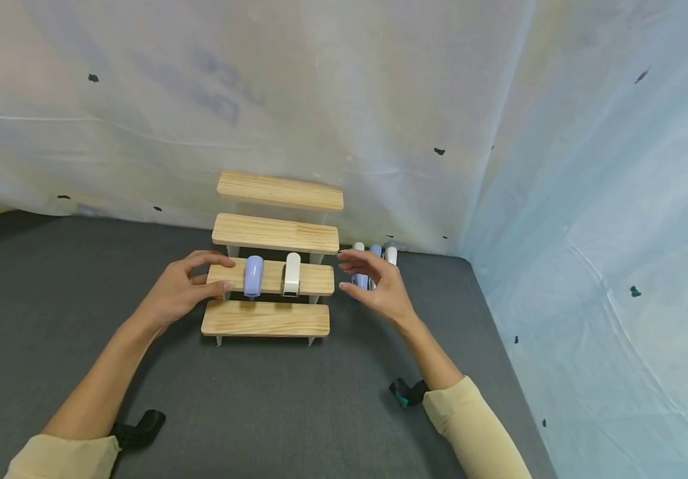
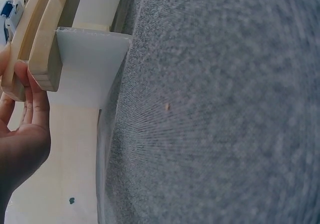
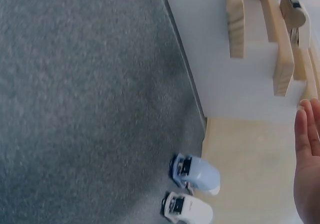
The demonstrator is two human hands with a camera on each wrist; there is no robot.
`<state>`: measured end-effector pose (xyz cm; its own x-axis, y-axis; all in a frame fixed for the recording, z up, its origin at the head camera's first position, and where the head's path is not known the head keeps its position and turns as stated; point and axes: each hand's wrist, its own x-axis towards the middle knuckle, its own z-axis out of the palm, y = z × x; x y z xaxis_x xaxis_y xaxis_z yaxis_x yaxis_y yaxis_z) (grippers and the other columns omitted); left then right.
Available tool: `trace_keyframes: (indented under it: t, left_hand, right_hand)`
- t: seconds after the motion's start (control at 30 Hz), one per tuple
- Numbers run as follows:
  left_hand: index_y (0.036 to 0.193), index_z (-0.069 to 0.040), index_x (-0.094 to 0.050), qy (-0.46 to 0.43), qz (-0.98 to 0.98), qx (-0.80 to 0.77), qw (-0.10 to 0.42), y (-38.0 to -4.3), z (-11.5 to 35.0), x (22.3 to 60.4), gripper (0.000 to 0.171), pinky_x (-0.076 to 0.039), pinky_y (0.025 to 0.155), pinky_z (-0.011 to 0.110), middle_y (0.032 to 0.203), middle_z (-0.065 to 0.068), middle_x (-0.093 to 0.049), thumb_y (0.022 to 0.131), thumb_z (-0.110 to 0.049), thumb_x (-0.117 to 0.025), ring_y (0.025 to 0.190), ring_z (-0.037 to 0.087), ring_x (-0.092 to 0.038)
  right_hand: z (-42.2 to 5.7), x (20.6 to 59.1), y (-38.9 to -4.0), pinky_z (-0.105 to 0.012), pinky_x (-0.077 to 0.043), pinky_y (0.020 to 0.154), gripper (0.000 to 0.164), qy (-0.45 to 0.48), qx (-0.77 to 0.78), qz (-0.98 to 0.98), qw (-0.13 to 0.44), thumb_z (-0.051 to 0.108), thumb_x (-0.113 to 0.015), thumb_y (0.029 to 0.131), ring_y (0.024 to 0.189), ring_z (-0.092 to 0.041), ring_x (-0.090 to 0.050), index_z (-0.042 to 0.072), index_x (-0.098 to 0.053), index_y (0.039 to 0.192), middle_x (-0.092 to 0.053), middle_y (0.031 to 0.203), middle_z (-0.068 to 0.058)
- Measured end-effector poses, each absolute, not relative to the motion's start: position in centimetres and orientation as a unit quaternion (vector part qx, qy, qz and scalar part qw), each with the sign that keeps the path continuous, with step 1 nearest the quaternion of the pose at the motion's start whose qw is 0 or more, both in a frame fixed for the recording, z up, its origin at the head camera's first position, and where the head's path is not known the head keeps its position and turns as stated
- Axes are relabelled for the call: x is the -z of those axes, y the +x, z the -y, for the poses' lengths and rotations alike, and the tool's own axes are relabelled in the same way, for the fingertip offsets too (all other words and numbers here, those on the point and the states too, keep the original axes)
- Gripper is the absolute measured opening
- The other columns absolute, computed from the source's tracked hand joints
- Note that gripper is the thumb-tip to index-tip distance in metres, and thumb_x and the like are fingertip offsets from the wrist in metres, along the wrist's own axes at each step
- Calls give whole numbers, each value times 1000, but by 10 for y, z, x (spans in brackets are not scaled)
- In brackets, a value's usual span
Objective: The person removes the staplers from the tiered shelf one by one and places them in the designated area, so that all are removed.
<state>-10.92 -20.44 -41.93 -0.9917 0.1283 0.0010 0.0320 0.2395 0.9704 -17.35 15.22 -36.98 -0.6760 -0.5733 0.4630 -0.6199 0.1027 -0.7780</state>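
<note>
A four-tier wooden step stand (image 1: 266, 319) stands against the back sheet. On its second step from the bottom sit a purple stapler (image 1: 253, 275) and, right of it, a white stapler (image 1: 292, 273), both upright with their ends facing me. My left hand (image 1: 170, 296) grips the left end of that same step; the left wrist view shows thumb and fingers (image 2: 37, 101) around the board's end. Just off the stand's right side, my right hand (image 1: 382, 293) holds nothing, its fingers spread in a loose curve with the thumb apart.
Several more staplers stand on the dark grey table behind my right hand, among them a blue one (image 3: 197, 174) and a white one (image 3: 191, 209) near the back sheet. Pale sheeting (image 1: 589, 233) walls off the back and right of the table.
</note>
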Motion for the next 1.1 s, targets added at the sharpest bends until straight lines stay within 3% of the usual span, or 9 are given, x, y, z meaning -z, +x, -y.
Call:
trace_keyframes:
  t: [0.3,0.53,1.0,1.1]
  left_hand:
    - [133,-6,-57,50,-786,-615,43,-109,204,419,48,-57,77,32,149,14,-37,92,-26,-74,100,9,-67]
    - [132,-5,-57,54,-781,-621,45,-107,204,420,47,-57,75,34,149,15,-35,93,-24,-74,98,15,-69]
    - [133,-5,-57,54,-783,-618,47,-108,204,421,47,-56,74,32,148,15,-36,93,-24,-73,100,28,-69]
    - [133,-5,-57,55,-784,-616,45,-109,204,420,47,-56,74,32,149,15,-36,93,-25,-74,98,26,-69]
  right_hand:
    - [-140,366,-167,-57,-49,92,51,418,-531,737,9,-14,-74,81,109,-49,-59,-18,-53,127,-59,120,-35]
    - [-129,364,-164,-51,-49,96,53,421,-531,735,-8,-10,-76,82,115,-44,-59,-14,-54,130,-61,125,-28]
    - [-110,360,-161,-49,-45,102,60,424,-502,751,-59,-4,-79,82,121,-43,-57,-12,-52,135,-57,133,-27]
    - [-107,370,-167,-47,-45,103,62,420,-505,751,-60,-2,-80,82,122,-40,-57,-7,-52,137,-57,136,-23]
